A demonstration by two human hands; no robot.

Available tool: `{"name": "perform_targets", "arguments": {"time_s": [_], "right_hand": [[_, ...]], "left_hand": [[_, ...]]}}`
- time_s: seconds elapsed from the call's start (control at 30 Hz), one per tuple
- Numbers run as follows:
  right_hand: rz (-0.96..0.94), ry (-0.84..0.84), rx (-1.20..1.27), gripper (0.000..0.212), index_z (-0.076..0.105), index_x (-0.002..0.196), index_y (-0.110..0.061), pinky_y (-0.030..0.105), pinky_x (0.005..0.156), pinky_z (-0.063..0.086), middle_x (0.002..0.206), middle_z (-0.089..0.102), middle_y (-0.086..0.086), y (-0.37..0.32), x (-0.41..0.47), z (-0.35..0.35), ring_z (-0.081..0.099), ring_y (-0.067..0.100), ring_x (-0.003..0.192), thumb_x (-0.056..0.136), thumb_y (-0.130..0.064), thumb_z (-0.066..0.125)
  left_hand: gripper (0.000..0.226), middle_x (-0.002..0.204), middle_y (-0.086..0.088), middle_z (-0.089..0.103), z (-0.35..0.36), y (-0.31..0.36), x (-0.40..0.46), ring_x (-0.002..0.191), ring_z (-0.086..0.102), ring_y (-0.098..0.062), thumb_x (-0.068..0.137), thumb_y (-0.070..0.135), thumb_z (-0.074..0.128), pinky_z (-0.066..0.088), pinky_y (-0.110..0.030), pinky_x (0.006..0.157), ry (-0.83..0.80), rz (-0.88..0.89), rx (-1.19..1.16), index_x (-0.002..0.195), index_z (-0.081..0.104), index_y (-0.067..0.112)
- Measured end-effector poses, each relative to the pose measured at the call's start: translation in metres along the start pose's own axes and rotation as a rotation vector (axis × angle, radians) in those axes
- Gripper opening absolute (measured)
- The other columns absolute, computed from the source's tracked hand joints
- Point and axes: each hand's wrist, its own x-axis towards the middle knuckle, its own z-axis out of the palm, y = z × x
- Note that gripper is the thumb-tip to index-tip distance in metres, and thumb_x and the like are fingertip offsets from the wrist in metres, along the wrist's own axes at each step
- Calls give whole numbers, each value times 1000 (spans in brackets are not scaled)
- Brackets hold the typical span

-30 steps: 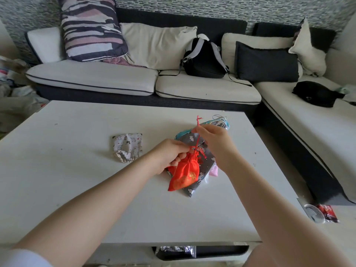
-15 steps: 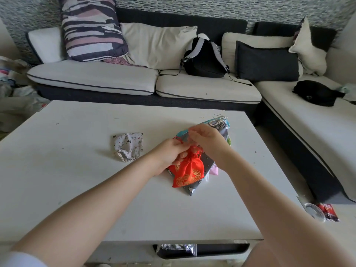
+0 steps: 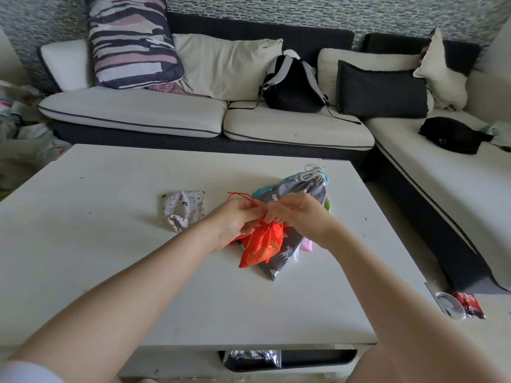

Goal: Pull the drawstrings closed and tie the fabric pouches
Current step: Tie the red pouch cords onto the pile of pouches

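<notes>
While the white table (image 3: 110, 244) carries everything, we note the pile first: a grey printed pouch (image 3: 287, 255) lies near the right-hand far part of the top, long axis running from its gathered cord end far-right down to a corner pointing near-left, with teal, green and pink fabric showing under its edges. On top of it sits the red pouch (image 3: 262, 244), body hanging toward us, neck bunched and pointing away, right under both hands. A small white printed pouch (image 3: 183, 209) lies flat to the left, well apart from the pile, mouth toward us and looking still slack. We see the left hand (image 3: 235, 219) with fingers curled, pinching the red drawstring (image 3: 243, 197), whose loose ends loop out to the far left above the knuckles. The right hand (image 3: 298, 217) comes in from the other side, fingertips curled and pinching at the same neck; which cord strand it holds we cannot tell, it is too small. The key relation: the neck sits between the two hands, touching both, with the cord trailing leftward, so we judge the tie tightens by pulling the hands apart sideways, across the pouch's long axis. The knot seems not yet finished. Both hands are equally near; the grey pouch lies under the right wrist.
</notes>
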Motion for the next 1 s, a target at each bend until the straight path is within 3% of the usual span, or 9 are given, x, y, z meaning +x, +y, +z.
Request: {"name": "perform_targets", "arguments": {"time_s": [0.13, 0.27, 0.33, 0.4, 0.5, 0.63, 0.73, 0.87, 1.0], "right_hand": [[64, 156, 20, 16, 65, 72, -23, 15, 62, 45, 66, 63, -10, 6, 3, 3, 56, 1, 62, 86, -18, 59], [79, 6, 46, 16, 70, 93, -18, 21, 81, 50, 88, 73, 3, 7, 2, 8, 66, 11, 82, 82, -9, 63], [83, -12, 25, 16, 71, 92, -16, 23, 82, 50, 92, 73, 6, 8, 2, 8, 66, 13, 84, 80, -7, 64], [119, -5, 8, 10, 71, 86, -17, 20, 78, 49, 85, 72, 3, 10, 3, 8, 64, 11, 77, 79, -11, 67], [201, 1, -6, 4, 69, 81, -17, 4, 53, 40, 67, 62, -10, 13, 4, 11, 53, -6, 54, 78, -14, 70], [265, 30, -91, 8, 71, 86, -14, 3, 43, 35, 65, 60, -11, 15, 5, 13, 50, -1, 55, 78, -16, 69], [287, 31, -60, 1, 70, 77, -14, 7, 41, 36, 62, 60, -5, 14, 3, 11, 48, -2, 47, 77, -14, 69], [266, 89, 24, 18, 62, 65, -26, 15, 53, 39, 59, 57, -9, 10, -1, 16, 48, 2, 52, 80, -18, 67], [184, 130, 111, 19, 63, 66, -25, 20, 61, 41, 63, 60, -6, 3, -5, 22, 52, 8, 60, 80, -13, 67]], "left_hand": [[14, 63, 6, 66, -1, -1, -1, 64, 53, -9, 88, 8, 55, 39, -23, 67, 18, 18, -12, 82, 65, 15], [15, 69, -2, 66, -4, 1, 0, 61, 54, -10, 85, 7, 61, 42, -21, 62, 41, 83, 89, 89, 73, 15], [21, 68, -2, 67, -4, 2, -2, 59, 54, -9, 82, 8, 65, 43, -18, 57, 57, 108, 135, 78, 76, 25], [25, 69, -6, 67, -5, 0, -3, 62, 53, -15, 79, 9, 68, 44, -20, 54, 91, 148, 217, 71, 76, 31], [19, 76, -19, 70, -5, 0, -4, 63, 55, -21, 76, 8, 72, 46, -30, 58, 127, 252, 391, 72, 76, 26], [13, 83, -4, 74, 3, 0, -7, 75, 65, -12, 75, 15, 73, 47, -19, 69, 213, 473, 824, 87, 76, 19], [14, 79, -8, 69, 3, -3, -12, 74, 62, -23, 81, 18, 66, 38, -26, 60, 185, 573, 1093, 92, 75, 18], [22, 84, -11, 61, 0, -3, -10, 79, 58, -30, 83, 9, 50, 43, -37, 62, 251, 620, 1315, 98, 67, 10], [15, 81, -13, 65, 2, -1, -11, 75, 60, -33, 82, 7, 57, 46, -38, 60, 375, 716, 1157, 91, 69, 6]]}}
